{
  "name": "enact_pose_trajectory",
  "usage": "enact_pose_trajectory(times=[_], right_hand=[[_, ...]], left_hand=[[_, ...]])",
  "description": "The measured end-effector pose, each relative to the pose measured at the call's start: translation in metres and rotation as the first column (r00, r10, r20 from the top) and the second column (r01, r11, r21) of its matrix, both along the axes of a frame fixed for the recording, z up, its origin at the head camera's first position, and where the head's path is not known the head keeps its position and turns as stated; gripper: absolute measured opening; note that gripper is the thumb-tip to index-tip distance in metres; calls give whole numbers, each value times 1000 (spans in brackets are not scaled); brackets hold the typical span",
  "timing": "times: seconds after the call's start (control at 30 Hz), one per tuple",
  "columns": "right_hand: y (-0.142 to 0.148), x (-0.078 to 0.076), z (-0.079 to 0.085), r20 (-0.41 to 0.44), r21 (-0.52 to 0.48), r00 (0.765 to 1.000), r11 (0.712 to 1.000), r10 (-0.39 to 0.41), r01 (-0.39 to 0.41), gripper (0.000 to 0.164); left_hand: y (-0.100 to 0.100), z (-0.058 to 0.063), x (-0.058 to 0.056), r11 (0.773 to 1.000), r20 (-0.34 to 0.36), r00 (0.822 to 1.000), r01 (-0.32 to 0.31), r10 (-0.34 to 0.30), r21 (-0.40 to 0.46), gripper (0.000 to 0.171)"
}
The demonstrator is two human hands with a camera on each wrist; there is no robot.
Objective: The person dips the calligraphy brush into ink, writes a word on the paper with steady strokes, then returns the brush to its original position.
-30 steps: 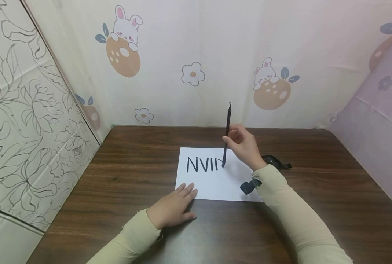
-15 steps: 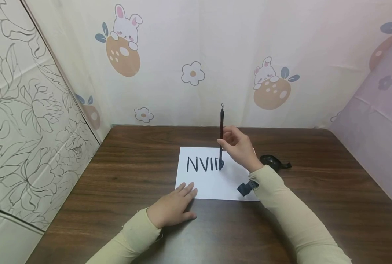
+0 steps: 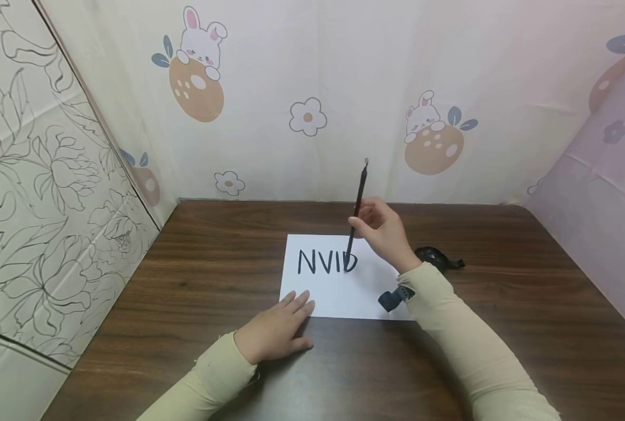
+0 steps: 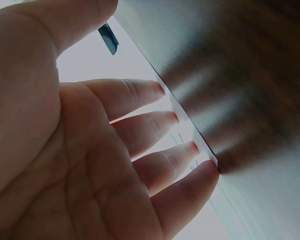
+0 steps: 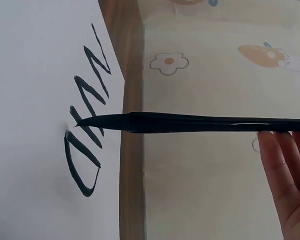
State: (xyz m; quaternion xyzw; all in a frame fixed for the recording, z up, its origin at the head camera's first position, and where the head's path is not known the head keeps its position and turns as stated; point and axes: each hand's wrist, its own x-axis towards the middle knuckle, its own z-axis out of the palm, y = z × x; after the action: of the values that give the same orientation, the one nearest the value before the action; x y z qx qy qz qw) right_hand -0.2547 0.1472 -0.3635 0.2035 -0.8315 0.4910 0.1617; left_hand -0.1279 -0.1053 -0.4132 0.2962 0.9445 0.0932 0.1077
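In the head view, my right hand (image 3: 386, 234) pinches a dark calligraphy brush (image 3: 359, 196) between thumb and fingers. The brush leans a little, its bristles down at the last letter. The right wrist view shows a pointed brush tip (image 5: 85, 123) beside the letters; whether it touches the sheet, I cannot tell. Black letters reading "NVID" (image 3: 317, 262) stand on the upper part of a white paper sheet (image 3: 338, 301). My left hand (image 3: 272, 334) rests on the sheet's lower left corner, fingers straight and thumb spread onto the table.
A glossy black rounded object (image 3: 432, 257) with a narrow end pointing right lies on the brown wooden table (image 3: 212, 280), partly behind the right forearm. A dark wrist camera (image 3: 393, 299) hangs over the paper. Patterned curtains (image 3: 270, 70) stand behind the table.
The curved stroke of the D has been drawn and closes on its upright. The brush has moved left and now leans its top to the right. My left hand stays still.
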Motion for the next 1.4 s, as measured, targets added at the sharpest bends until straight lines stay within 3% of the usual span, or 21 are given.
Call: enact_pose_trajectory(times=[0.5,0.83,1.4], right_hand=[[28,-9,6,11,-141,997,987,-75,75,32],[41,-12,5,29,-148,985,974,-170,173,31],[38,-15,-4,-4,-67,980,978,-200,199,30]], left_hand=[[-1,-2,1,1000,15,1000,-2,2,10,72],[-1,-2,0,1000,16,1000,-2,2,8,72],[0,-1,0,1000,10,1000,2,-2,11,72]])
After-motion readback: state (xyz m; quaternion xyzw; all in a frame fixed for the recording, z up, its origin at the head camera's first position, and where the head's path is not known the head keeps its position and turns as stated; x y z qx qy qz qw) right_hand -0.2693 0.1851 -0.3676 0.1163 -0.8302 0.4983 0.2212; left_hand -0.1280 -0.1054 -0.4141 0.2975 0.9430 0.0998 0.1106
